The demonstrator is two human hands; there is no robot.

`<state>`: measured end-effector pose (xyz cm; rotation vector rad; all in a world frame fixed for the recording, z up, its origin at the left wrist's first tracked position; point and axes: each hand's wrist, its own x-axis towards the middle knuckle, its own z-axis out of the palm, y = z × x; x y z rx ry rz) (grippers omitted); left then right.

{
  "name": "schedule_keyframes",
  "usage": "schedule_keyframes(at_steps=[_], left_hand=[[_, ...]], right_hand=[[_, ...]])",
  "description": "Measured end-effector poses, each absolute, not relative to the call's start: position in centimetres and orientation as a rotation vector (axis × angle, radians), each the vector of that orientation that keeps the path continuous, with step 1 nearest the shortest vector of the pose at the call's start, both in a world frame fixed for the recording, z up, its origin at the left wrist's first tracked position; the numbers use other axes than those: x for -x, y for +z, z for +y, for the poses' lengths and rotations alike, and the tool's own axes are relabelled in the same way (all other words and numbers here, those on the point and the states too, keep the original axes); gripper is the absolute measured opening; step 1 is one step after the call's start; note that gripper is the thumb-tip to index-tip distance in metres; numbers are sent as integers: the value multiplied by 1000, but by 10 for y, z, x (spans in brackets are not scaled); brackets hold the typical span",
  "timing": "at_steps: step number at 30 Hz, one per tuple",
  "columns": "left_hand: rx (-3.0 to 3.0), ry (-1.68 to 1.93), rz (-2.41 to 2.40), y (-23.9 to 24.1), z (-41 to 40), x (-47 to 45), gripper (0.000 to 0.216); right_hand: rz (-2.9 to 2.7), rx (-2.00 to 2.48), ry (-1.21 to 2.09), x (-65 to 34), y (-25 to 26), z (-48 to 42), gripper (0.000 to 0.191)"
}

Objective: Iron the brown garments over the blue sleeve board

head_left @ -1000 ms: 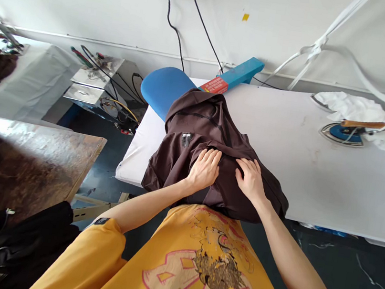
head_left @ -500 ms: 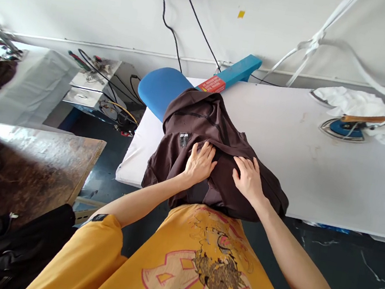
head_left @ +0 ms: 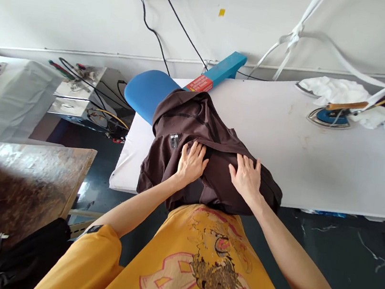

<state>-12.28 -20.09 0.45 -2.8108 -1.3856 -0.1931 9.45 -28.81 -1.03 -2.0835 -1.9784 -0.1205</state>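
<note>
A dark brown garment (head_left: 196, 121) with a small label lies bunched at the near left end of the white ironing table (head_left: 320, 163), partly over a blue padded arm (head_left: 146, 91). My left hand (head_left: 191, 163) rests flat on the cloth just right of the label, fingers stretched out. My right hand (head_left: 245, 175) presses flat on the garment a hand's width to the right, fingers spread. Neither hand grips anything.
An iron (head_left: 330, 114) sits on its stand at the table's far right beside a white cloth (head_left: 334, 88). A worn wooden bench (head_left: 24, 177) with dark garments (head_left: 9, 257) stands to my left. Cables and a metal box (head_left: 77, 93) lie behind it.
Both hands have slid a little leftward across the garment, staying flat on it. The view has swung slightly to the right.
</note>
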Motion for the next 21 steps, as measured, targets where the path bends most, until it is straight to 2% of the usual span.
schedule_keyframes(at_steps=[6, 13, 21], left_hand=[[2809, -204, -1400, 1, -202, 123, 54], [2803, -215, -1386, 2, -203, 122, 55], [2817, -217, -1364, 5, -203, 122, 55]], right_hand=[[-1920, 2174, -93, -93, -9, -286, 56], [-1874, 2245, -210, -91, -2, -285, 56], [-1919, 1931, -245, -88, -4, -307, 42]])
